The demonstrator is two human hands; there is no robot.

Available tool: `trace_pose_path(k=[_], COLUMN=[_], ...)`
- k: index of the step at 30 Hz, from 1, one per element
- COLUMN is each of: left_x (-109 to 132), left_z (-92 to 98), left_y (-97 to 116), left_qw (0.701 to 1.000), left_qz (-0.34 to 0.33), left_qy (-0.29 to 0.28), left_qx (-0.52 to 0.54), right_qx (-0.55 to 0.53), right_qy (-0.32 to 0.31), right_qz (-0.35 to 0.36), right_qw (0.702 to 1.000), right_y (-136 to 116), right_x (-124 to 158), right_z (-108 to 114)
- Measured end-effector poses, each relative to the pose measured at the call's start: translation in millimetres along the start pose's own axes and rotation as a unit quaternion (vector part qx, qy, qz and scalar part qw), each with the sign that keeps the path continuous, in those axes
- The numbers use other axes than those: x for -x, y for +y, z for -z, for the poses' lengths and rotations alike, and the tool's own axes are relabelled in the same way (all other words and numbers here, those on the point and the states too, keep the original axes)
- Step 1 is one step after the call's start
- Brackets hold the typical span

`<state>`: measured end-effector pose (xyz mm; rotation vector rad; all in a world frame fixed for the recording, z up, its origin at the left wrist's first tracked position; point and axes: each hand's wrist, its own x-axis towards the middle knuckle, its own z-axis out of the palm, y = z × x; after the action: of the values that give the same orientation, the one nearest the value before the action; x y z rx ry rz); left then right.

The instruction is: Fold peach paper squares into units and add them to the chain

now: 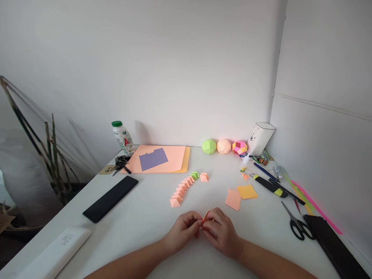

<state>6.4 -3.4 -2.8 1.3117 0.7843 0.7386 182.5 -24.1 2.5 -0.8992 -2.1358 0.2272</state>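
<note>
Peach paper piece point(205, 216): is sitting between the left hand point(183, 229) and the right hand point(223, 232) at the near middle of the white table point(124, 236), looking small, thin and matte, with one narrow, slanting edge rising above the fingers.
Left-hand grip: thumb and forefinger are pinching the piece from the left.
Right-hand grip: thumb and fingers are holding the piece from the right, the other fingers curling inward.
Folded row point(180, 188): is slanting away on the far left side of the hands, its peach units overlapping and showing pointed, creased faces; green folded pieces point(194, 175) are standing at its far end.
Lone peach folds point(204, 177): are lying just right of the green ones.
Loose sheets: peach squares point(233, 200) and yellow squares point(248, 191) are lying close together, far and right of the hands.
Hidden: the fingers are covering most of the held piece, so its full outline and creases are staying unreadable.
Hard to make out: overlapping is blurring the count of units in the row.
Cut off: both forearms point(139, 255), the white box point(58, 252) and the black case point(337, 244) are running out of view at the near edge.
</note>
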Motion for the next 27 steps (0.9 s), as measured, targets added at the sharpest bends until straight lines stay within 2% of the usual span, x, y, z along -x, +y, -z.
trace_pose_path(k=[8,11,16,22,27], left_x=[-1,-2,-2,-3,-2], left_z=[0.1,0.3,2.2,3.7,4.1], left_y=[-5,-6,-4,-4,-2], left_qw=[0.998,0.997,0.993,0.993,0.997], left_qz=[-0.001,0.006,0.016,0.013,0.035], left_qy=[0.013,0.031,0.044,0.037,0.038], left_qx=[0.064,0.067,0.104,0.107,0.054], right_qx=[-0.027,-0.038,-0.088,-0.185,-0.203], right_qy=[-0.036,-0.012,0.058,0.028,0.021], right_qz=[0.041,0.039,-0.024,-0.158,-0.151], right_qw=[0.998,0.998,0.994,0.970,0.967], right_y=[-4,-3,5,15,17], right_x=[-1,0,3,2,2], right_z=[5,6,6,3,3])
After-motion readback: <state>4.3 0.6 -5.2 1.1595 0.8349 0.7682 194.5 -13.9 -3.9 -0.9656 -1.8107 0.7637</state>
